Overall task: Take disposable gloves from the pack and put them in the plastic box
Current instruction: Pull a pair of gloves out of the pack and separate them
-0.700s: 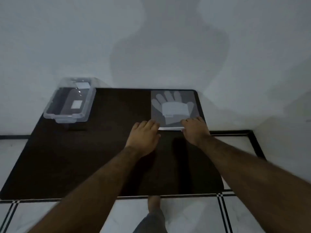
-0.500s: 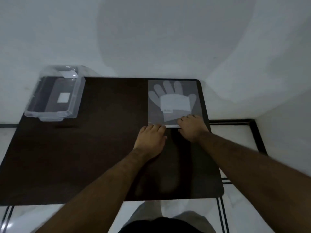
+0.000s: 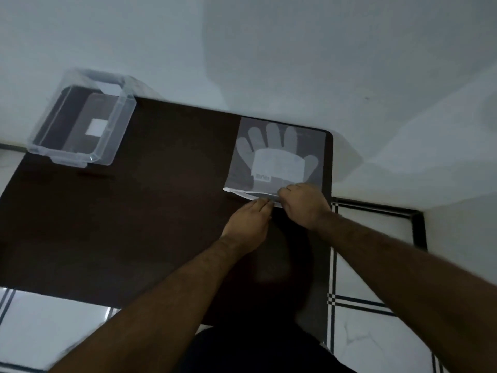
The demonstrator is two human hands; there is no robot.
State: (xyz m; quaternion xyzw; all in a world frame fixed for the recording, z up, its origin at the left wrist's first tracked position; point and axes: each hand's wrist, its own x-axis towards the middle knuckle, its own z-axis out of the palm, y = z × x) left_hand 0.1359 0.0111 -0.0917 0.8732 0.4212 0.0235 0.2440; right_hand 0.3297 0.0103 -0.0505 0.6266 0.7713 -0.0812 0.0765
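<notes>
A flat grey pack of disposable gloves [image 3: 277, 154], printed with a white hand shape, lies at the far right corner of the dark table [image 3: 134, 211]. Its near edge is lifted a little. My right hand [image 3: 304, 205] pinches that near edge at the pack's opening. My left hand [image 3: 248, 220] lies flat beside it, fingertips touching the same edge. A clear plastic box [image 3: 80, 122] stands open at the far left corner, with only a white label showing on its bottom.
A white wall runs close behind the table. White floor tiles with dark lines [image 3: 363, 305] show to the right and in front. My dark-clothed body [image 3: 255, 351] is at the table's near edge.
My left hand has slid right until its fingertips meet the right hand at the pack's near edge, which now lifts slightly. The camera view has tilted.
</notes>
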